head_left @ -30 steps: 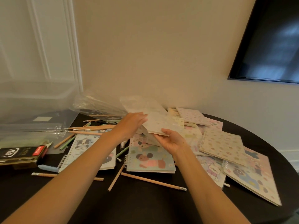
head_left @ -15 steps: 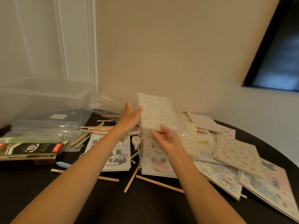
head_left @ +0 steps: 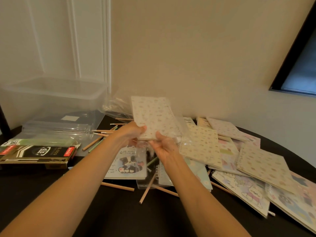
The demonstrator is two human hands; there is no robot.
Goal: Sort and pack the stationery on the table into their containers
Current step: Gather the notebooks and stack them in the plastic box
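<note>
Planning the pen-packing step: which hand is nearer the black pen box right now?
Left. The left hand grips the raised notebook by its lower edge, to the right of the black pen box; the right hand pinches the same edge farther right.

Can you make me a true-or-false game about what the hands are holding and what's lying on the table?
1. Both the left hand and the right hand hold the patterned notebook up off the table. True.
2. The clear tub stands on the right side of the table. False: it stands on the left.
3. Wooden pencils lie loose on the table. True.
4. The black pen box sits inside the clear tub. False: it lies outside, nearer the person than the tub.
</note>
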